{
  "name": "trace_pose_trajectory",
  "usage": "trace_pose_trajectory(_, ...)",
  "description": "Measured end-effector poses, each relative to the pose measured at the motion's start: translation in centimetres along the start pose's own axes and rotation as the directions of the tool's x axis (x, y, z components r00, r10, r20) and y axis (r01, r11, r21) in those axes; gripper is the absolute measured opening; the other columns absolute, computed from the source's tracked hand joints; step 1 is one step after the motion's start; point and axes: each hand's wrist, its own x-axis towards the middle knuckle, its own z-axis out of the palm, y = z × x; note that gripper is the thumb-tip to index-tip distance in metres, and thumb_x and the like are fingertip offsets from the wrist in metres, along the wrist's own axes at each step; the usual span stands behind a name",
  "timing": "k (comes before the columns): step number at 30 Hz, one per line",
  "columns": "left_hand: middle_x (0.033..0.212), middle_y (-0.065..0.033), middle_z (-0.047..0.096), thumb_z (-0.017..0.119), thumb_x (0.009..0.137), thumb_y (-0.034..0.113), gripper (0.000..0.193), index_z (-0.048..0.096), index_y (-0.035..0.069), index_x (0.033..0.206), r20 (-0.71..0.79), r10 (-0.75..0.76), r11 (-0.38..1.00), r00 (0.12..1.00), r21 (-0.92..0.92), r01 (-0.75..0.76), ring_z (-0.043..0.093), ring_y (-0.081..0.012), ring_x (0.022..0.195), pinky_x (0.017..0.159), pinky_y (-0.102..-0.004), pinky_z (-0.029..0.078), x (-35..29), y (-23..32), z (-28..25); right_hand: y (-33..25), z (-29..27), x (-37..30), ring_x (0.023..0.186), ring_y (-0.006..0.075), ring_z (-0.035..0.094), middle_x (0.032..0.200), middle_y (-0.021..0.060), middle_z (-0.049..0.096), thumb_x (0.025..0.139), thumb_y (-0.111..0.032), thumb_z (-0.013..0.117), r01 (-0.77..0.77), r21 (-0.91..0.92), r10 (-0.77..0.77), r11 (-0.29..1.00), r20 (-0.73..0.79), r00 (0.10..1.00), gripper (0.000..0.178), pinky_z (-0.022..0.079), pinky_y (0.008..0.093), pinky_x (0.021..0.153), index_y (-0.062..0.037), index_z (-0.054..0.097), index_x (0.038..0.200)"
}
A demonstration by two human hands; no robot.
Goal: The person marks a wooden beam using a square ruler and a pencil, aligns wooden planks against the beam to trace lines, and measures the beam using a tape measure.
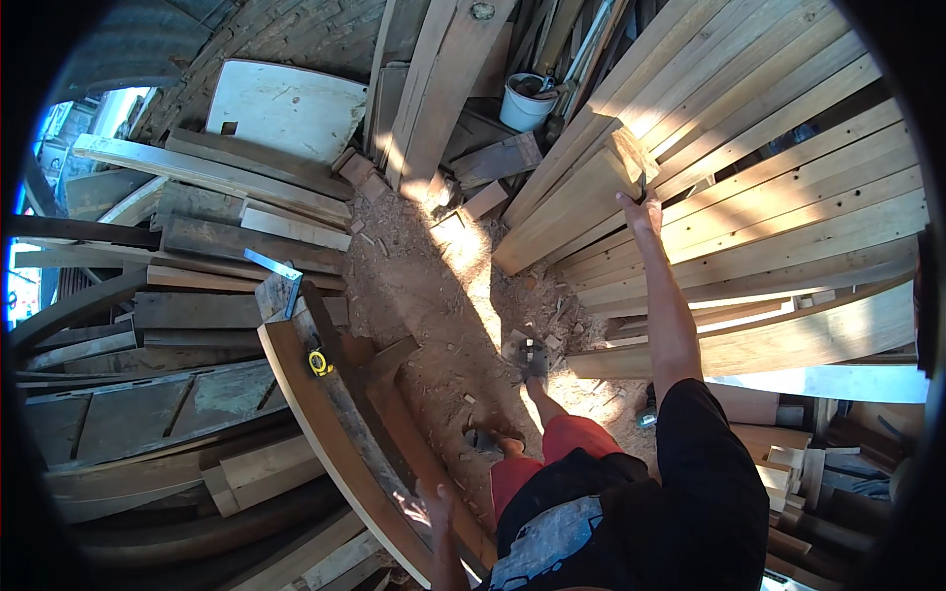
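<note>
My right arm reaches far out over the stacked timber. At its end my right hand [642, 212] is closed at the sunlit end of a thick wooden beam [567, 207], gripping its edge. A small dark shape shows by the fingers, too small to name. Low in the picture my left hand [429, 507] is open, fingers apart and holding nothing, over a curved wooden piece [310, 428]. A yellow and black tape measure [320, 361] lies on the work support beside that curve. Farther along, a metal try square [281, 271] rests on its far end.
Long planks [759, 212] are stacked at the right, and mixed boards [217, 246] pile up at the left. Shavings cover the floor [414, 276] around my feet. At the back stand a white bucket [525, 103] and a white panel [281, 108]. A power tool [646, 414] lies near my right side.
</note>
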Motion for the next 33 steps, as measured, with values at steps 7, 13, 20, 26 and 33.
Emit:
trace_pose_trajectory(7, 0.151, -0.0259, 0.043, 0.061, 0.094, 0.045, 0.058, 0.058, 0.006, 0.137, 0.325, 0.481, 0.845, 0.815, -0.421, -0.331, 0.039, -0.0377, 0.139, 0.117, -0.0492, 0.028, 1.8, 12.2, 3.3, 2.6, 0.9, -6.6, 0.103, 0.0348, 0.067, 0.11, 0.0206, 0.069, 0.076, -0.021, 0.082, 0.436, 0.261, -0.499, 0.861, 0.266, 0.825, 0.057, 0.052, 0.0413, 0.09, -0.0022, 0.058, 0.123)
trace_pose_trajectory(13, 0.141, -0.0177, 0.054, 0.057, 0.101, 0.044, 0.064, 0.046, 0.0, 0.146, 0.425, 0.491, 0.583, 0.76, -0.809, 0.076, 0.055, -0.0225, 0.123, 0.102, -0.0362, 0.045, 1.9, 19.9, 2.0, 1.9, -0.9, -21.0, 0.085, 0.0372, 0.064, 0.094, 0.0148, 0.061, 0.073, -0.016, 0.081, 0.447, -0.023, -0.376, 0.894, 0.502, 0.779, 0.044, 0.052, 0.0446, 0.078, -0.0037, 0.054, 0.105)
trace_pose_trajectory(20, 0.136, -0.0108, 0.057, 0.051, 0.104, 0.044, 0.058, 0.045, 0.006, 0.147, 0.522, 0.625, 0.127, 0.58, -0.802, 0.584, 0.054, -0.0228, 0.128, 0.102, -0.0461, 0.048, 2.4, 24.8, 1.0, 5.6, -1.7, -28.1, 0.096, 0.0328, 0.069, 0.111, 0.0103, 0.067, 0.07, -0.008, 0.081, 0.594, 0.106, -0.523, 0.797, 0.611, 0.593, 0.054, 0.055, 0.0425, 0.079, -0.0071, 0.053, 0.116)
trace_pose_trajectory(26, 0.135, -0.0096, 0.055, 0.062, 0.101, 0.032, 0.063, 0.034, 0.005, 0.15, 0.487, 0.633, 0.065, 0.602, -0.808, 0.585, 0.056, -0.0213, 0.122, 0.099, -0.0419, 0.052, -1.2, 30.6, -0.6, 8.4, -3.8, -29.2, 0.093, 0.0334, 0.07, 0.109, 0.0124, 0.068, 0.073, -0.024, 0.088, 0.54, -0.088, -0.403, 0.837, 0.568, 0.718, 0.061, 0.055, 0.043, 0.078, -0.0061, 0.052, 0.12)
trace_pose_trajectory(33, 0.134, -0.0194, 0.05, 0.069, 0.095, 0.028, 0.082, 0.02, -0.004, 0.153, 0.263, 0.725, 0.213, 0.636, -0.964, 0.156, 0.051, -0.0235, 0.124, 0.102, -0.0321, 0.043, -3.5, 32.6, 2.0, 11.3, -5.2, -29.8, 0.087, 0.0371, 0.068, 0.102, 0.0157, 0.067, 0.075, -0.025, 0.087, 0.521, -0.205, -0.303, 0.828, 0.619, 0.725, 0.061, 0.053, 0.0464, 0.071, -0.0057, 0.051, 0.12)
